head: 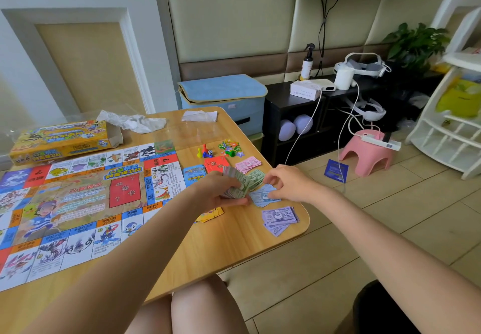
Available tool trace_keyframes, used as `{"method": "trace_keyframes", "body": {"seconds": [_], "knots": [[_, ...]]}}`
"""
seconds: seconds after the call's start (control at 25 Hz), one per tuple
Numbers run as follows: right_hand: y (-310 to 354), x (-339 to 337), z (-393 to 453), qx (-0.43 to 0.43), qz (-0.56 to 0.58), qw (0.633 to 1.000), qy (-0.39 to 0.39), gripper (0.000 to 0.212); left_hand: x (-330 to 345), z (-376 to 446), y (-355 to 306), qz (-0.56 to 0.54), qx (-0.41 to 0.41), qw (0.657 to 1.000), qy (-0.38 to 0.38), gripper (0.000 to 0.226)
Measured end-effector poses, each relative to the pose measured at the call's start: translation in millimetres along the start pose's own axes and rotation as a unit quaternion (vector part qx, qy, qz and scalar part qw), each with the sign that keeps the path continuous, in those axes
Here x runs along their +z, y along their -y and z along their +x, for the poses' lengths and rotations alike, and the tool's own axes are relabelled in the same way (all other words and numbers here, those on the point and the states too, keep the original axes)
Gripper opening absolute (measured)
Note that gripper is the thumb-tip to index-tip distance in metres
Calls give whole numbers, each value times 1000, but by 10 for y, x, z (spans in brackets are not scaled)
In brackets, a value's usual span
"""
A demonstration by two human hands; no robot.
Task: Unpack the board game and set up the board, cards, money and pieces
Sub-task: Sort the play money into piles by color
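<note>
The game board (78, 203) lies unfolded on the wooden table (234, 242). My left hand (218, 190) grips a stack of play money (236, 181) above the table's right side. My right hand (286, 182) pinches a blue note on the blue pile (263, 197). Sorted piles lie around: green notes (256, 176), pink notes (248, 165), purple notes (279, 219). Red cards (214, 166), blue cards (194, 173) and yellow cards (209, 215) sit near the board's right edge. Pawns and a die (205, 151) stand beside star tokens (230, 147).
The yellow game box (62, 141) lies open at the table's back left, with crumpled plastic wrap (132, 121) and a clear bag (199, 116) behind the board. To the right, a blue storage box (223, 99), black shelf (299, 125) and pink stool (367, 155) stand on the tiled floor.
</note>
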State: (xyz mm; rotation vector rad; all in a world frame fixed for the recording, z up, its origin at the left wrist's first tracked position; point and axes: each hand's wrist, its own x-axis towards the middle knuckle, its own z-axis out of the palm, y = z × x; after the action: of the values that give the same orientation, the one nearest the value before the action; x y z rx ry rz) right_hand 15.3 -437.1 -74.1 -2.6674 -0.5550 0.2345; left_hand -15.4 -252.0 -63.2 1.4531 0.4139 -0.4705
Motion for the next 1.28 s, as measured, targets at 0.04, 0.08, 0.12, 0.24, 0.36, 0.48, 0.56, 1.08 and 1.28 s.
{"method": "trace_keyframes", "body": {"seconds": [0.04,0.08,0.12,0.24,0.36,0.48,0.56,1.08,1.28], "knots": [[6,-36,14,3,12,1000,-18,30,-27,7,1,-6,9,1000,1,34],[23,-72,33,8,52,998,-39,27,-44,-5,3,-12,21,1000,5,34],[53,-104,53,11,120,991,-55,23,-52,-23,3,-13,32,999,10,32],[179,-121,110,15,271,962,-27,19,-42,-84,0,11,54,998,40,25],[236,-85,155,18,279,960,-24,20,-64,-105,-25,-41,61,995,67,8],[271,-115,173,20,314,948,-35,14,-148,-54,-44,-86,69,992,55,10],[272,-138,203,16,329,944,-25,21,-188,-18,-45,-57,80,994,38,10],[50,-104,419,121,283,944,-120,19,-341,131,-3,-79,47,996,-15,16],[39,128,414,116,41,985,-118,29,-154,157,-17,-103,-4,995,-2,16]]}}
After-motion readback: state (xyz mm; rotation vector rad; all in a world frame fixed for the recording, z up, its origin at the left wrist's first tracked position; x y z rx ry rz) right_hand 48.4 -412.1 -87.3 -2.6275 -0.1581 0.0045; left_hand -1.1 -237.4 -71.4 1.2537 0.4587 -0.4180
